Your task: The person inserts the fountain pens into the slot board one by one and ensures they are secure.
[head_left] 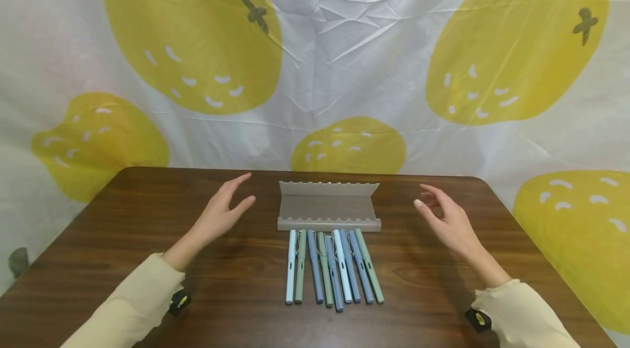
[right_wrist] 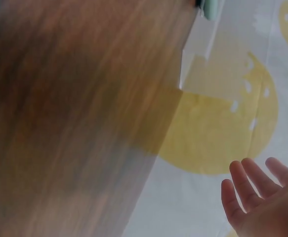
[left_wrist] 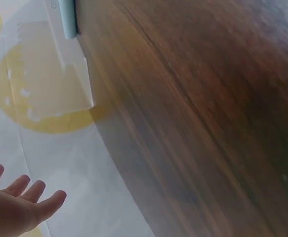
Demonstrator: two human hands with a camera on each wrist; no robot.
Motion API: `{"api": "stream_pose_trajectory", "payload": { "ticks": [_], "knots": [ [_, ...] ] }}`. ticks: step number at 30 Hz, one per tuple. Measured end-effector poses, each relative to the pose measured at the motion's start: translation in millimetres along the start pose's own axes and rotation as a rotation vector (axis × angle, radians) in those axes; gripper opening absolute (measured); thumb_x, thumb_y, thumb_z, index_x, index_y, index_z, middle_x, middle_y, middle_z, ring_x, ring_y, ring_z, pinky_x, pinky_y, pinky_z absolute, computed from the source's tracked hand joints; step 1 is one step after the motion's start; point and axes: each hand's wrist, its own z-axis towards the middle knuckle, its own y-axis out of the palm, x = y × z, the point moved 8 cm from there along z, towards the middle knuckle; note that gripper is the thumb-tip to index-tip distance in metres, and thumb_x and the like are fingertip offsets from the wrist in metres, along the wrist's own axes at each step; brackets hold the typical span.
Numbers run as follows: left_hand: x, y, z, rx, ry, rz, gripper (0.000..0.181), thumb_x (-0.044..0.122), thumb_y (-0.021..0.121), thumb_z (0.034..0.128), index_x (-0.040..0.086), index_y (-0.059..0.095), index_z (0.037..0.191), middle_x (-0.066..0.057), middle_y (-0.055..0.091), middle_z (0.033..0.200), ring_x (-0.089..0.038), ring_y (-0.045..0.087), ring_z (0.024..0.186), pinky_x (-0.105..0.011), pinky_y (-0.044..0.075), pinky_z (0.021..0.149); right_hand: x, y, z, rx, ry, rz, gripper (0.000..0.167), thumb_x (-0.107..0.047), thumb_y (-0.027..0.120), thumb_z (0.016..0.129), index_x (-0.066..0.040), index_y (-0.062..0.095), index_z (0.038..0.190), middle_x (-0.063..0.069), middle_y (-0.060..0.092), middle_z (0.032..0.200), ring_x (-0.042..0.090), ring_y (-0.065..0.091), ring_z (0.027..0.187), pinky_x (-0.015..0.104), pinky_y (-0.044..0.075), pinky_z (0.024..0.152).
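Note:
A translucent holder (head_left: 328, 207) with scalloped edges stands toward the back of the table. In front of it several capped pens lie side by side, among them a light blue pen (head_left: 291, 268) at the left end and a green pen (head_left: 369, 266) at the right end. My left hand (head_left: 218, 216) hovers left of the holder, fingers extended, holding nothing. On the other side my right hand (head_left: 450, 223) is raised with its fingers loosely bent and empty. The left wrist view shows the holder (left_wrist: 60, 89) and a pen end (left_wrist: 67, 19); the right wrist view shows the holder (right_wrist: 208, 74).
The brown wooden table (head_left: 236, 304) has rounded back corners. Behind it hangs a white cloth (head_left: 344, 80) printed with yellow fruit. A dark grey object (head_left: 18, 262) shows at the far left, beyond the table's edge.

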Motion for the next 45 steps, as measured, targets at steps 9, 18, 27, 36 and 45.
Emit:
{"api": "stream_pose_trajectory", "payload": {
  "ticks": [9,18,27,36,45],
  "knots": [
    [6.8,15.0,5.2,-0.011,0.016,0.003,0.051,0.026,0.051,0.0899,0.007,0.034,0.134,-0.017,0.034,0.132,-0.033,0.032,0.12,-0.052,0.028,0.091,-8.1,19.3,-4.3,-0.026,-0.031,0.008,0.037,-0.024,0.054,0.089,-0.007,0.048,0.121,0.01,0.06,0.099,0.019,0.057,0.081,0.029,0.045,0.065],
    [11.1,27.8,11.9,-0.01,0.053,0.018,0.05,0.025,0.053,0.089,0.007,0.037,0.132,-0.016,0.038,0.131,-0.03,0.034,0.12,-0.048,0.028,0.093,-16.4,43.4,-6.9,-0.121,-0.026,0.027,0.035,-0.026,0.055,0.088,-0.008,0.05,0.118,0.005,0.059,0.094,0.017,0.057,0.075,0.032,0.045,0.063],
    [12.6,36.4,17.9,-0.012,0.064,0.031,0.05,0.026,0.053,0.0892,0.007,0.037,0.132,-0.015,0.038,0.131,-0.03,0.034,0.119,-0.048,0.029,0.092,-23.1,64.6,-8.6,-0.195,-0.059,0.034,0.034,-0.025,0.058,0.086,-0.009,0.052,0.115,-0.001,0.06,0.087,0.012,0.057,0.071,0.031,0.045,0.063],
    [17.6,42.0,24.7,-0.006,0.091,0.072,0.049,0.024,0.053,0.089,0.004,0.038,0.131,-0.015,0.038,0.13,-0.029,0.034,0.119,-0.046,0.029,0.093,-31.3,84.0,-10.9,-0.277,-0.08,0.018,0.032,-0.024,0.061,0.084,-0.006,0.056,0.11,-0.005,0.061,0.082,0.007,0.055,0.067,0.026,0.044,0.058],
    [22.3,45.2,33.5,0.025,0.107,0.135,0.048,0.022,0.055,0.0874,0.004,0.041,0.129,-0.019,0.038,0.129,-0.029,0.034,0.119,-0.044,0.027,0.094,-38.8,103.7,-13.1,-0.374,-0.13,-0.02,0.03,-0.02,0.063,0.082,-0.008,0.057,0.108,-0.008,0.06,0.078,0.004,0.051,0.058,0.023,0.04,0.049]
  ]
}}
